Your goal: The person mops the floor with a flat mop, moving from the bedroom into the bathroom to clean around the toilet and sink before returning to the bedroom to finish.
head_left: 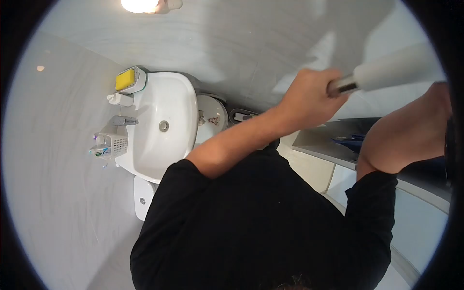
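Observation:
My left hand [316, 99] is closed in a fist around the metal end of a white, tube-like handle [398, 67]. The handle slants up to the right and runs out of view, so I cannot make out what it belongs to. My right forearm [411, 128] is bent up beside it at the right edge. At the dark rim of the view my right hand [441, 94] barely shows, and its fingers are hidden.
A white washbasin [159, 150] with a chrome tap [126, 121] is on the left. Around it are a yellow sponge [125, 79] in a holder, a white bottle [121, 100] and a perforated basket [119, 145]. Grey shelving [321, 140] stands below my hands.

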Tool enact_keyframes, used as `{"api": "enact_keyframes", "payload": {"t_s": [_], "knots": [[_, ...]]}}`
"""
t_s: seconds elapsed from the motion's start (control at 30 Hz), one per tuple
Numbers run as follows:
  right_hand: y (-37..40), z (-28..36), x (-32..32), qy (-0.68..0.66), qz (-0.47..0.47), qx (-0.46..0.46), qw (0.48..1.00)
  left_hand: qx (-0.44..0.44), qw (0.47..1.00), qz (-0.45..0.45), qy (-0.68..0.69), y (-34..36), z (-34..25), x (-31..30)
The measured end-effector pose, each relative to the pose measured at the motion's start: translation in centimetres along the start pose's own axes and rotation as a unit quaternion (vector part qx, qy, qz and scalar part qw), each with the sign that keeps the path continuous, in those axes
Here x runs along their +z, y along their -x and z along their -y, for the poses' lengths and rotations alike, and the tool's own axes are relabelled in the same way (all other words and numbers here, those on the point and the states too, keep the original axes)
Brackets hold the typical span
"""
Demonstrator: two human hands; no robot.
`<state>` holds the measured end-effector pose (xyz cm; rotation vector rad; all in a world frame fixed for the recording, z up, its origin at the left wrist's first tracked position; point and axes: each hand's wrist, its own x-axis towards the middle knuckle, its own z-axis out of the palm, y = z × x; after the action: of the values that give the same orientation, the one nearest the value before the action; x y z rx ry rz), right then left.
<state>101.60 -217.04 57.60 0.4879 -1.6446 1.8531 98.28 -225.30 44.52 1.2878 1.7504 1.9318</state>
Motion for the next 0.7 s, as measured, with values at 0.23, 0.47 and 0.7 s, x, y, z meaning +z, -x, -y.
{"api": "enact_keyframes", "payload": {"t_s": [0.23, 0.47, 0.7], "knots": [[3.8, -1.2, 2.9, -0.015, -0.058, -0.003, 0.998, 0.019, 0.996, -0.077, -0.041, 6.8, 9.8, 0.6], [5.7, -5.5, 2.3, 0.006, -0.051, 0.003, 0.999, 0.034, 0.993, -0.101, -0.049, 7.7, 14.6, 0.4], [2.3, -1.3, 1.4, -0.016, -0.103, 0.012, 0.994, 0.046, 0.996, -0.07, -0.015, 5.6, 12.1, 1.8]]}}
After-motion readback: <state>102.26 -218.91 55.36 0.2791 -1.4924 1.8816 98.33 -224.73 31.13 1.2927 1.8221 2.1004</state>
